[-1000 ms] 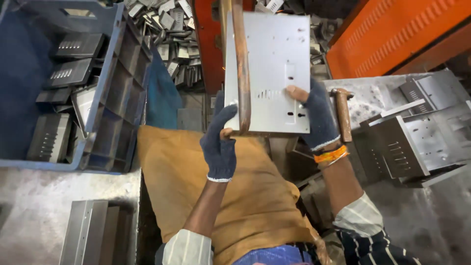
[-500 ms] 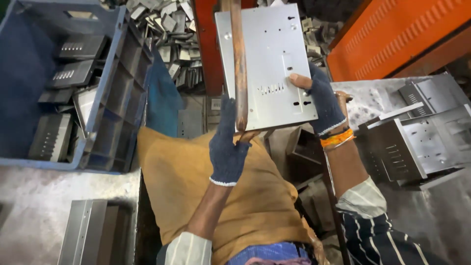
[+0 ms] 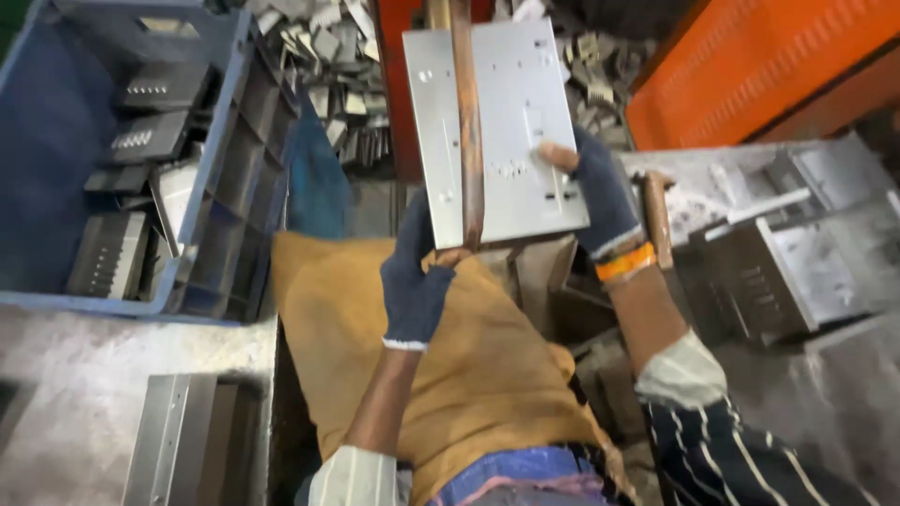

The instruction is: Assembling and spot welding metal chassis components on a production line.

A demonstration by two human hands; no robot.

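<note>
A flat grey metal plate (image 3: 497,122) with small slots and holes is held up in front of the person, above a tan apron (image 3: 450,375) over the lap. The left hand (image 3: 417,272), in a dark blue glove, is closed around the lower end of a rusty brown bar (image 3: 466,122) that runs up across the plate's face. The right hand (image 3: 591,192) (also gloved, with an orange cuff) grips the plate's right edge, thumb pressed on its front. To the left stands a blue plastic crate (image 3: 225,169) holding dark metal parts (image 3: 122,187). An orange metal panel (image 3: 750,66) fills the upper right corner.
</note>
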